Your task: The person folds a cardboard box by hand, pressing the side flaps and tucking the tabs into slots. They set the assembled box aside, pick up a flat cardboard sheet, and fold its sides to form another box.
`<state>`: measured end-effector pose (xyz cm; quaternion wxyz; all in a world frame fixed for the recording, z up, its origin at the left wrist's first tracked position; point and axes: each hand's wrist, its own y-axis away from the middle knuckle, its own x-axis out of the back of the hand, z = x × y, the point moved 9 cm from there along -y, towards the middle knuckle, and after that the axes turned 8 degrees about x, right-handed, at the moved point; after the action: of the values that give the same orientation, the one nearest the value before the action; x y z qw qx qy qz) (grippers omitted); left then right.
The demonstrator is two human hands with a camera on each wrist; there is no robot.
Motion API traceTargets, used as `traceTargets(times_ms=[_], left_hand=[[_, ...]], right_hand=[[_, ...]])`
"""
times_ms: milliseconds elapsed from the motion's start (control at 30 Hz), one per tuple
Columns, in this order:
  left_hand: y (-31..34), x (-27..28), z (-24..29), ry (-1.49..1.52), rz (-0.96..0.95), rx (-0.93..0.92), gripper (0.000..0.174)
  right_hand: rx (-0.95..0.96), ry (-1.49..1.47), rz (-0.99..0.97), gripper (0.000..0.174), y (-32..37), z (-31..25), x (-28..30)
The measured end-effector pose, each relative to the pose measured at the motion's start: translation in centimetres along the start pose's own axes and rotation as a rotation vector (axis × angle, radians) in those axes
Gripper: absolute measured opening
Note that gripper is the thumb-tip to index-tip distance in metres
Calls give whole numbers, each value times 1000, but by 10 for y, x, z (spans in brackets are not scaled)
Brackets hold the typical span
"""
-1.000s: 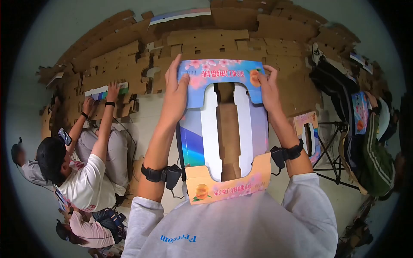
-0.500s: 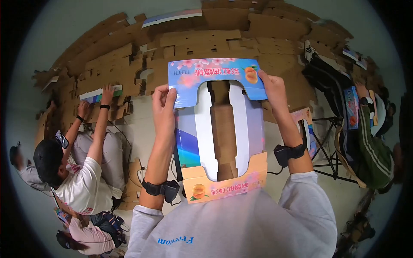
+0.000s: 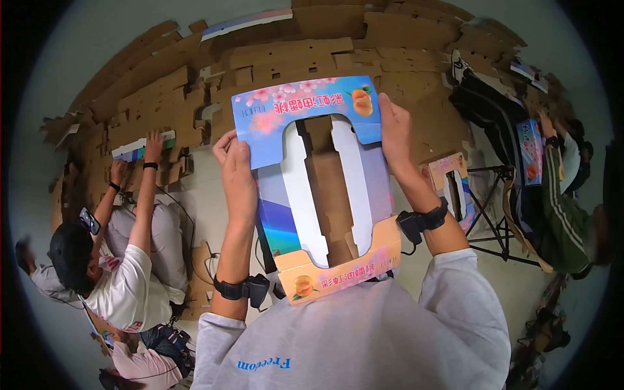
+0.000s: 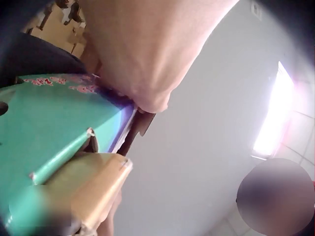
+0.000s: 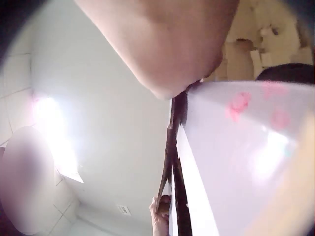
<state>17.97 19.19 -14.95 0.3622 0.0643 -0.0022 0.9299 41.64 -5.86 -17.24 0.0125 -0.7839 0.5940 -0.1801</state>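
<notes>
A printed carton [image 3: 276,214] with blue and peach end flaps and a long cut-out is held in front of the grey shirt. My left hand [image 3: 237,179] grips its left side just below the blue flap [image 3: 263,130], thumb on the front. My right hand [image 3: 396,133] pinches the right edge at that flap. The peach flap [image 3: 344,283] lies against the shirt. In the left wrist view the left hand [image 4: 140,59] meets the carton's green side [image 4: 54,113]. The right wrist view has the right hand [image 5: 172,44] at the pale side [image 5: 221,142].
Flattened brown cardboard [image 3: 156,97] covers the floor ahead. At left a seated person [image 3: 130,279] in a white shirt touches a printed piece. On the right are another person [image 3: 562,227], a black folding stand [image 3: 497,221] and a similar carton [image 3: 448,166].
The carton has shifted left in the head view and tilted slightly. My left hand has slid lower along its side, and its fingers have moved off the blue flap.
</notes>
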Motion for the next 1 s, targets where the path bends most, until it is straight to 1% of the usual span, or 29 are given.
traceTargets(times_ms=[33, 133, 233, 300, 400, 500, 533, 633, 733, 833, 900, 933, 967, 1000], left_hand=[[0, 1, 0, -15, -6, -20, 44], [6, 4, 0, -53, -13, -51, 37], [11, 5, 1, -45, -17, -35, 32], [12, 6, -2, -29, 0, 3, 30], [18, 8, -9, -34, 94, 7, 39], [16, 10, -6, 248, 131, -26, 51], [12, 10, -4, 187, 84, -46, 60], [5, 4, 2, 129, 7, -101, 47], [7, -1, 7, -247, -27, -149, 38], [23, -7, 28, -415, -14, -247, 35], [42, -17, 59, -862, -5, -422, 46], [47, -24, 73, -1018, -50, -491, 48], [52, -34, 77, -1172, -96, -562, 50], [54, -43, 72, -1195, -195, -563, 63]], right_hand=[[2, -46, -17, 49, 3, 3, -5], [44, 99, 17, 43, 10, 1, -8], [-36, -61, -129, 46, 6, 18, -19], [-98, -99, -180, 51, 8, 21, -23], [-145, -139, -214, 56, 10, 15, -26], [-229, -224, -260, 61, 25, 21, -27], [-264, -261, -281, 62, 30, 23, -28], [-324, -320, -258, 59, 31, 15, -28], [-368, -457, -287, 58, 31, 26, -27], [-387, -402, -298, 59, 35, 24, -14], [-85, -219, -244, 60, 27, 8, 0], [69, -123, -212, 62, 24, -8, 5], [151, 41, -254, 64, 28, -24, 8], [233, 208, -294, 67, 34, -57, 10]])
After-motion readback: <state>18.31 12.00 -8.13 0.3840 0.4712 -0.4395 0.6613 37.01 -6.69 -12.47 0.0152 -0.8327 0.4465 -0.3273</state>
